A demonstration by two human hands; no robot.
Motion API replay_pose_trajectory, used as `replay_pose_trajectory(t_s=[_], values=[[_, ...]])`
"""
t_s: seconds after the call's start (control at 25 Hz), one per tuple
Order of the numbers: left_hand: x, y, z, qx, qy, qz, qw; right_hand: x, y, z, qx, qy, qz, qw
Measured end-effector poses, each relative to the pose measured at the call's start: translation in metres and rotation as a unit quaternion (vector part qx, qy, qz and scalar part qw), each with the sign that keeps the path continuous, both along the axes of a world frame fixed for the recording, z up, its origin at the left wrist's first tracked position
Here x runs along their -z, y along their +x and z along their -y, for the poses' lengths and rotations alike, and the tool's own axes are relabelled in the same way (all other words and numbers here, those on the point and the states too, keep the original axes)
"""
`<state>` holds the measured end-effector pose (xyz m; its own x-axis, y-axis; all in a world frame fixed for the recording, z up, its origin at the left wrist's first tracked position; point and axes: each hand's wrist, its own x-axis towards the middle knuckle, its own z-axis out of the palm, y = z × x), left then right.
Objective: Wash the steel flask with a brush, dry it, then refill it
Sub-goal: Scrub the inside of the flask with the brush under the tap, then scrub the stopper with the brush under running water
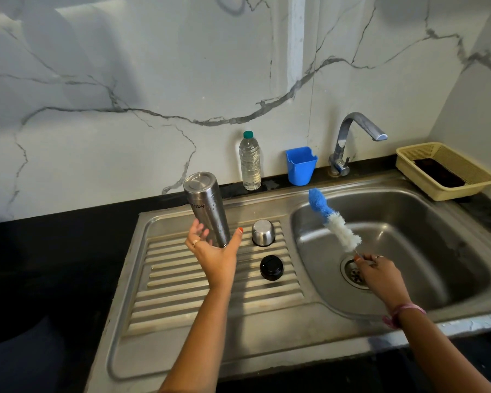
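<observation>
Upside down in the left hand (pixel 210 251): the steel flask (pixel 206 208), bottom up, mouth down, held near the mouth end over the ribbed draining part of the sink (pixel 182 307). Fingers on one side, thumb on the other, loosely wrapped, not squeezing hard. Water drops on the flask wall, so probably wet and slippery. Hard, smooth metal, no soft spots, no handle. Likely light just now, being open and tipped over with nothing inside to see. Not breakable like glass, but easy to dent or to clang in the sink if dropped.

Best place to hold: around the middle of the body, fingers all the way round, tighter than now. Better still with the mouth turned up before brushing.

In the right hand (pixel 380 270): the bottle brush (pixel 332 219), pinched by its thin wire handle between thumb and fingers, over the sink bowl near the drain (pixel 355 275). Fluffy blue and white head, soft and bendy, pointing up and away. Thin handle, so wobbly if held at the very end; better gripped close to the fluff for pushing inside the flask.

On the ribs beside the flask: the steel cup lid (pixel 263 232), upside down, and the black stopper (pixel 271 267), both apart from the hands. At the back: a clear water bottle (pixel 250 163), a blue holder (pixel 300 165), the tap (pixel 352 140), not running, and a yellow basket (pixel 448 171) on the black bench (pixel 54 251).

Probably somewhere in the washing step, with drying and refilling yet to do.
</observation>
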<state>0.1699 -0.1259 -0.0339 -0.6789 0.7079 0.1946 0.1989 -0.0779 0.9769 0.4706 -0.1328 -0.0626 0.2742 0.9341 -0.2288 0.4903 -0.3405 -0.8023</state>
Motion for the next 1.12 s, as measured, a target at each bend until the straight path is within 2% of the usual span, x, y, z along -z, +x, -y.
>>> replay_pose_trajectory(t_s=[0.16, 0.36, 0.52, 0.64, 0.96, 1.12], values=[[0.019, 0.027, 0.018, 0.045, -0.008, -0.028, 0.999, 0.001, 0.003, 0.006, 0.004, -0.005, -0.012, 1.000], [0.043, 0.062, 0.039, 0.105, -0.080, -0.077, 0.988, 0.009, 0.009, 0.012, 0.016, -0.009, -0.016, 1.000], [0.058, 0.070, 0.041, 0.158, -0.173, -0.176, 0.956, 0.009, 0.013, 0.018, 0.017, -0.002, -0.021, 1.000], [0.061, 0.070, 0.041, 0.189, -0.206, -0.238, 0.930, 0.009, 0.018, 0.019, 0.020, -0.001, -0.024, 1.000], [0.045, 0.085, 0.030, 0.200, -0.205, -0.213, 0.934, 0.015, 0.048, 0.015, 0.033, -0.005, -0.029, 0.999], [0.022, 0.115, 0.012, 0.242, -0.193, -0.188, 0.932, 0.007, 0.076, 0.006, 0.029, 0.006, -0.031, 0.999]])
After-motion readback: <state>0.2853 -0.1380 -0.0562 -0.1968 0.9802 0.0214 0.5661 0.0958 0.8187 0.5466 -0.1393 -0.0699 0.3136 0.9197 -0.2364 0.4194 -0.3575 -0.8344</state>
